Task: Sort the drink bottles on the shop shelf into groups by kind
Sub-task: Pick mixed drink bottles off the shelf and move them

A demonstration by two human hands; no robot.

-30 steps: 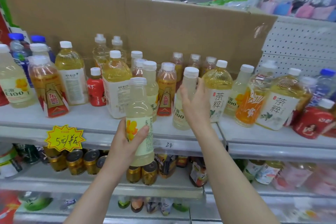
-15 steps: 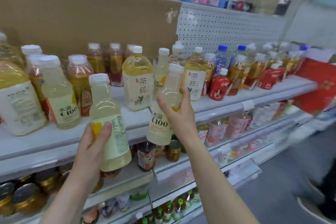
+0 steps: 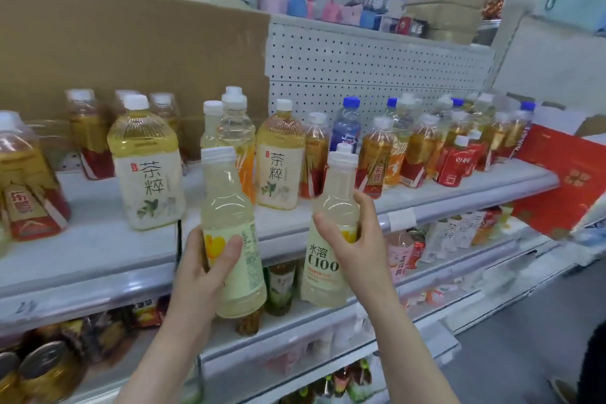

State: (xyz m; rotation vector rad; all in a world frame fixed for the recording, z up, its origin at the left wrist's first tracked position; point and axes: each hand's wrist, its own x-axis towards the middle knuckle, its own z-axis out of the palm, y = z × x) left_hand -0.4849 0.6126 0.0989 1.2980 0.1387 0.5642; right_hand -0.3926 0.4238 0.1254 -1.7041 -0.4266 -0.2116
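I hold two pale yellow C100 bottles in front of the grey shelf [image 3: 98, 252], both off its surface. My left hand [image 3: 203, 269] grips one C100 bottle [image 3: 229, 207] round its label. My right hand [image 3: 357, 239] grips the other C100 bottle [image 3: 331, 259] at its waist. On the shelf behind stand two big pale tea bottles [image 3: 146, 161] [image 3: 280, 154], amber tea bottles with red labels [image 3: 373, 157], a clear bottle with an orange label [image 3: 236, 138], blue-capped bottles [image 3: 347, 123] and small red bottles [image 3: 457, 164].
Brown cardboard [image 3: 131, 52] and white pegboard [image 3: 360, 69] back the shelf. A red box [image 3: 564, 180] stands at its right end. Lower shelves hold cans [image 3: 49, 367] and more bottles [image 3: 406, 246]. The aisle floor [image 3: 524, 338] lies to the right.
My view has swung further right along the shelf. Both hands still carry their bottles; the right bottle has come lower and closer to the left one.
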